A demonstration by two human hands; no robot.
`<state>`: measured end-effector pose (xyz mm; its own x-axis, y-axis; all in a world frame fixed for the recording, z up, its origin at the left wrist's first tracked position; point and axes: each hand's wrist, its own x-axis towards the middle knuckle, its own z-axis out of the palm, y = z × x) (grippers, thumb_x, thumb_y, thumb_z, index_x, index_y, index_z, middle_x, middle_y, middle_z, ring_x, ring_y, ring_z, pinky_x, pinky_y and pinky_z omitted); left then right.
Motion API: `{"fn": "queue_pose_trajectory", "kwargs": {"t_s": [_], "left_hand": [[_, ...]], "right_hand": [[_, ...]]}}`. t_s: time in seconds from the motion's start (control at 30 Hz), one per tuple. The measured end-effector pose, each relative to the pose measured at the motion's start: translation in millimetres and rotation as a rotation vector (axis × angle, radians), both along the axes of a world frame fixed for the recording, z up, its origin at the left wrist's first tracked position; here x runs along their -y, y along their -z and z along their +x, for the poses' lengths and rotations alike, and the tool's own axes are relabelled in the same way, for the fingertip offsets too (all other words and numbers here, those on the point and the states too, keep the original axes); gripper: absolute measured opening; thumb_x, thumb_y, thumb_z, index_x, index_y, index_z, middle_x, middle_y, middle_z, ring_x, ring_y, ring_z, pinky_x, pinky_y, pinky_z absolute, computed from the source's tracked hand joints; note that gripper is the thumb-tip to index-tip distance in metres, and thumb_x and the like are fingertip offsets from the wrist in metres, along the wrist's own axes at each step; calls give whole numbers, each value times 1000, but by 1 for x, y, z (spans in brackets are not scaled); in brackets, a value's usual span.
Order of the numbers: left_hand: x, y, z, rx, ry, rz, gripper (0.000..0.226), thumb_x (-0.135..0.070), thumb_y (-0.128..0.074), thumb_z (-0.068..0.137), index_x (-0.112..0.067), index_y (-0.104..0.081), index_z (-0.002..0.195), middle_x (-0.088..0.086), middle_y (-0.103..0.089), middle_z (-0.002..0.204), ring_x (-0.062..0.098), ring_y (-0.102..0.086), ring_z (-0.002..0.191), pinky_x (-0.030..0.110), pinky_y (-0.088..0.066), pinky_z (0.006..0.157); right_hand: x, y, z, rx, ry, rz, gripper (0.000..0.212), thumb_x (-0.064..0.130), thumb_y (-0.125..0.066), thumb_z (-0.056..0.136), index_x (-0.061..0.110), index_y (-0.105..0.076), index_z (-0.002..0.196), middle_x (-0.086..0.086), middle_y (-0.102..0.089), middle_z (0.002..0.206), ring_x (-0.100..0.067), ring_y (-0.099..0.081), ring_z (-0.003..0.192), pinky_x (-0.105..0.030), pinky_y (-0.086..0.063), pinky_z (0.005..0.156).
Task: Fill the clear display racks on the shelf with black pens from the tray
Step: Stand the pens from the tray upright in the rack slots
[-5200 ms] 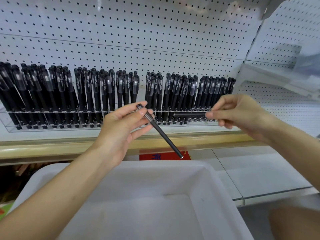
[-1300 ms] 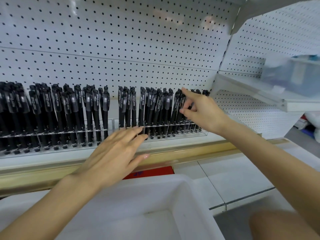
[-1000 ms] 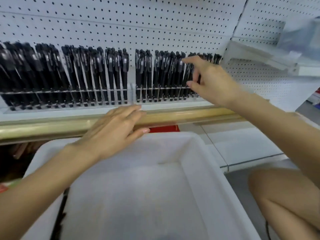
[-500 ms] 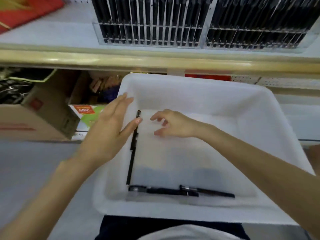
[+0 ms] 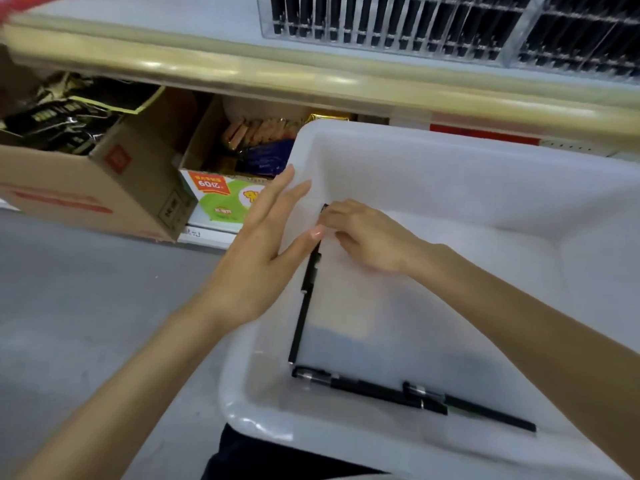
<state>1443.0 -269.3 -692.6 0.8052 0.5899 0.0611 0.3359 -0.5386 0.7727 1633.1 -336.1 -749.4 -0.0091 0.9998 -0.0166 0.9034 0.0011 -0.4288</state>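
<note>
While the head view looks down into the white tray [image 5: 450, 143], the right hand [image 5: 370, 237] is reaching across its floor with fingers curled down over the far end of a black pen [image 5: 304, 306]. That pen lies along the tray's left wall, its body running from the fingertips back toward the person. Whether the fingers have closed round it or only touch it, I cannot tell; the tip of the pen shows just beyond them.

Just left of that grip, the left hand [image 5: 256, 258] hovers over the tray's rim with fingers straight and spread, holding nothing, its thumb tip almost touching the right fingertips. Well behind the grip, two more pens [image 5: 367, 388] lie end to end along the near wall. Far beyond it, up on the shelf [image 5: 311, 77], stand the clear display racks [image 5: 415, 32], already dense with pens.

I judge this to be the pick-up step, late in the task. Next, the pen needs peeling away from the wall, lifting and turning upright for a free slot.
</note>
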Motion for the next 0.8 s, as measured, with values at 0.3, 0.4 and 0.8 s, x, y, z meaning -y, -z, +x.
{"fn": "queue_pose_trajectory", "kwargs": {"t_s": [0.3,0.4,0.8], "left_hand": [[-5,7,-2,24,-25,-79,60,-50,-42,89,-31,-36,145,-26,-16,155,-22,-12,134,-6,-13,99],[-6,8,-2,28,-41,-87,57,-54,-43,93,-33,-36,145,-28,-17,154,-21,-13,134,-7,-13,99],[0,1,4,29,1,-55,57,-54,-41,93,-32,-35,145,-25,-15,155,-25,-9,132,-7,-10,98]], "right_hand": [[9,5,7,176,-204,-37,43,-3,-51,91,16,-59,129,-2,-54,136,-23,-47,125,-27,-34,106],[13,11,3,134,-210,-94,51,-8,-49,89,16,-55,133,-2,-49,142,-20,-41,133,-25,-30,110],[56,-22,-24,-334,-163,-449,39,11,-42,101,24,-52,137,10,-48,143,-2,-43,131,-17,-29,111]]}}
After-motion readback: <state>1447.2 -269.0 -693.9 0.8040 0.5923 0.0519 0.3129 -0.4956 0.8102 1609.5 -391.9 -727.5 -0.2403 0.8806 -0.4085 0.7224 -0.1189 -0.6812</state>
